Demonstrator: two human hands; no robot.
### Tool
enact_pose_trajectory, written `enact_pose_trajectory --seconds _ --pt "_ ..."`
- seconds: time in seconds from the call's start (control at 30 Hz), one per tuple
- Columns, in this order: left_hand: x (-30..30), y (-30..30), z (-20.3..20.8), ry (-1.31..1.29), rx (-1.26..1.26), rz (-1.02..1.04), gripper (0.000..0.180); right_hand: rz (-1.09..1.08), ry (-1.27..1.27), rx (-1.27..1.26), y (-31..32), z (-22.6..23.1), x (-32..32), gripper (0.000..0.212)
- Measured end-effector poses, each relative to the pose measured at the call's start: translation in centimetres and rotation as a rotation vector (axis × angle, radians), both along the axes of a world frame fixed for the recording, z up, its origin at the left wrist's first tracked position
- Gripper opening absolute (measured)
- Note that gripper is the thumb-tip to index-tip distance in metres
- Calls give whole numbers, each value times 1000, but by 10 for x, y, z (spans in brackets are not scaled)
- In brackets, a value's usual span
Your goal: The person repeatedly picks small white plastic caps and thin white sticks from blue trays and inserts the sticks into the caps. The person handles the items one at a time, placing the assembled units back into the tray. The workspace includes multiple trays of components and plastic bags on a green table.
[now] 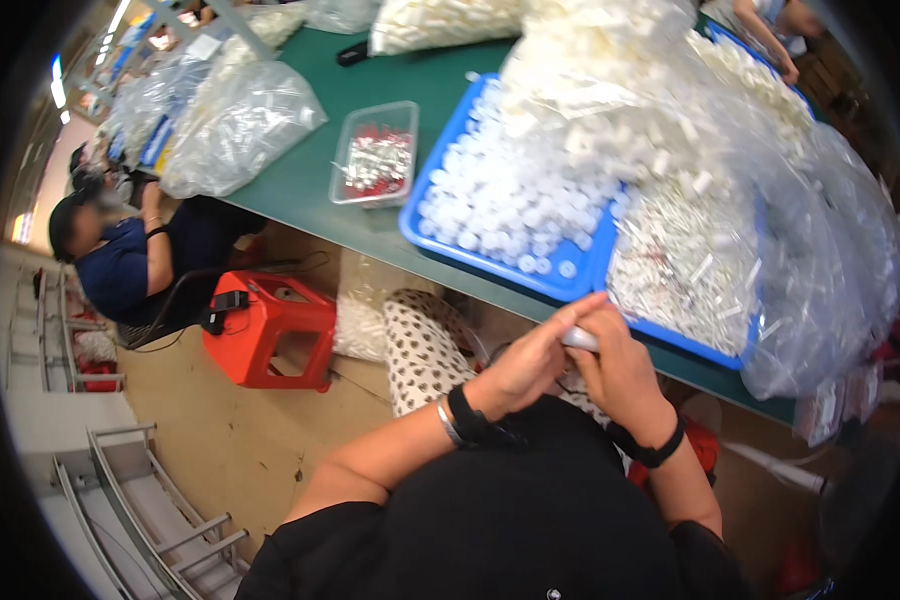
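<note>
My left hand point(527, 368) and my right hand point(618, 362) meet just in front of the trays, fingers closed together. Between them shows a small whitish cylindrical piece point(580, 340), gripped by both; its far end is hidden by my fingers. Beyond my left hand lies a blue tray point(490, 262) full of round white plastic caps point(515, 200). Right beside it, closest to my right hand, a second blue tray point(685, 343) holds a heap of small, thin, shiny whitish parts point(675, 270), too fine to name.
A large clear bag of white pieces point(610, 95) leans over both trays. On the green table point(310, 215) stands a clear box point(374, 195) of red and silvery parts. A red stool point(270, 330) and a seated person point(130, 260) are at the left; another person's arm point(765, 40) shows far right.
</note>
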State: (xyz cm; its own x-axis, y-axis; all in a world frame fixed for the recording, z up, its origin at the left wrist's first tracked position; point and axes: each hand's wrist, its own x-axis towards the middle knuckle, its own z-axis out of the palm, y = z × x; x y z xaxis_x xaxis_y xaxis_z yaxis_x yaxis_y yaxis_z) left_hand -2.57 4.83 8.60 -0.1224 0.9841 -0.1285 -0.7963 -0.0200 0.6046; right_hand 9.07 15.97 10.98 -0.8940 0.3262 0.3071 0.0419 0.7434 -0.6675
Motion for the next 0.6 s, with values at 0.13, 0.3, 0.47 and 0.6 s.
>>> enact_pose_trajectory --seconds 0.13,0.3,0.47,0.6 --pt "0 1 -5 -122 50 -18 59 43 57 133 5 1 0 25" --pt "8 -7 -4 -340 -20 43 41 93 -29 206 -3 5 -6 18" --pt "12 -9 -17 -449 0 95 31 77 -78 231 -8 2 -7 17" --pt "16 -4 -26 -474 4 124 33 40 -98 161 -12 -2 -6 18"
